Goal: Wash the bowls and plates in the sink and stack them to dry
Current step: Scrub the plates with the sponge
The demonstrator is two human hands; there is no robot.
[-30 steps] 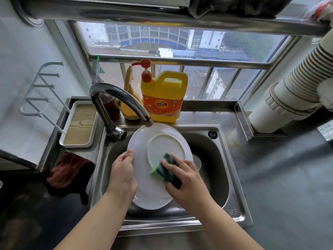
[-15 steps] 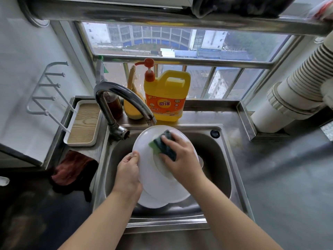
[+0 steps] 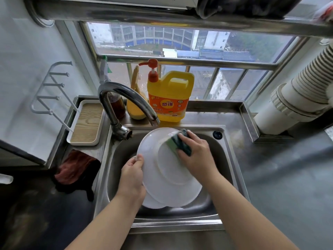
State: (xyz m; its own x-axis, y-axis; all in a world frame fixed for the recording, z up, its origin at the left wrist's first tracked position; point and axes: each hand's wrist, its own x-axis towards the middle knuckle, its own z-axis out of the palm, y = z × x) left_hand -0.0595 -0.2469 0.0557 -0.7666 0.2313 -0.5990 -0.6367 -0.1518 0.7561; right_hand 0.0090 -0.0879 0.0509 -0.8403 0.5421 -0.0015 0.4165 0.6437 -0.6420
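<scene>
Since a moment ago the right hand (image 3: 195, 152), gripping the green scrubbing sponge (image 3: 178, 143), slid up to the far rim of the round white plate (image 3: 167, 170). Left hand (image 3: 132, 175) pinches its near-left edge over the steel sink (image 3: 225, 159). Still scrubbing; next is probably a rinse under the chrome faucet (image 3: 126, 98) just beyond.

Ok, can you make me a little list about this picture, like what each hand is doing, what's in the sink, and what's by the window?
left hand: grips the left rim of the white plate
right hand: presses a green sponge on the plate's upper part
plate: tilted over the sink, underside up
under it: another white dish lies in the sink
tap: no water seen running
by the window: yellow soap jug with an orange pump
left of sink: wooden tray, red cloth
</scene>
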